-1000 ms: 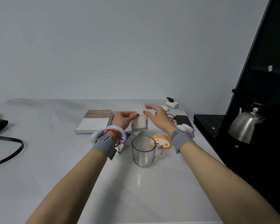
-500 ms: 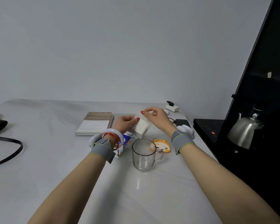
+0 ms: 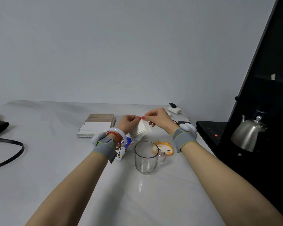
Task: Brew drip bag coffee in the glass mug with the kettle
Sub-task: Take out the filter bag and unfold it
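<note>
Your left hand and right hand each pinch the top edge of the white drip bag, held in the air just behind the empty glass mug on the counter. This looks like the opening step: tear evenly along the top with the bag upright so no grounds spill. The kettle stands well off to your right.

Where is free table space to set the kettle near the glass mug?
Free: the table in front of the glass mug, between both forearms; between the black strap and the notebook. Crowded: behind the mug, with wrapper, coaster, and left hand and right hand pinching the drip bag.
</note>
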`<control>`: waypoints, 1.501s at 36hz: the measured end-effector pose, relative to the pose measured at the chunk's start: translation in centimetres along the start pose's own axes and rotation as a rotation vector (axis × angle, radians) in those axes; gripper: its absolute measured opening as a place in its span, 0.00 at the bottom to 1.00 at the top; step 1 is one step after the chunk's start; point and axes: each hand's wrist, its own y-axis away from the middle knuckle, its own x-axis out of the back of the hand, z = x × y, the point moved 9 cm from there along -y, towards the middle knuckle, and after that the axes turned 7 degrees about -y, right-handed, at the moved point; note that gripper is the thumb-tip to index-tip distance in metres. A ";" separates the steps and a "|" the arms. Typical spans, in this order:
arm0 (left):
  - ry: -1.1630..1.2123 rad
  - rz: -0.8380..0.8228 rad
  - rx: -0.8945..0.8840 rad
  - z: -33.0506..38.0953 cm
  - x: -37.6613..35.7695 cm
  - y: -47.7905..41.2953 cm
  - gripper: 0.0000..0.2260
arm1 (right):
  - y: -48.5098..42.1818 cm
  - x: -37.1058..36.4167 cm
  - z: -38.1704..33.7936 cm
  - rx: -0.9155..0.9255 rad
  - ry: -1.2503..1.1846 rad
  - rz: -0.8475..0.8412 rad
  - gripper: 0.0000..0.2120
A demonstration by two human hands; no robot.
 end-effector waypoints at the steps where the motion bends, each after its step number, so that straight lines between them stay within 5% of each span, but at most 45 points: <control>1: -0.015 0.005 -0.014 0.1 0.1 0.0 0.12 | -0.1 0.0 0.0 -0.003 0.002 0.007 0.07; 17: 0.044 0.014 -0.043 0.5 1.0 0.2 0.08 | 0.9 -0.6 -0.1 -0.033 -0.304 -0.019 0.10; 24: 0.260 0.082 -0.047 1.1 1.1 1.7 0.05 | 2.5 -0.5 0.2 0.030 -0.415 0.167 0.08; 33: 0.355 0.055 0.004 0.5 0.4 2.7 0.12 | 3.9 -0.5 0.3 0.023 -0.662 0.195 0.05; 44: 0.218 0.109 -0.052 0.8 1.2 2.6 0.06 | 4.3 -1.5 0.8 -0.093 -0.570 -0.006 0.15; 54: 0.245 0.070 -0.062 1.0 1.0 2.9 0.10 | 3.9 -0.1 0.4 0.031 -0.401 0.141 0.02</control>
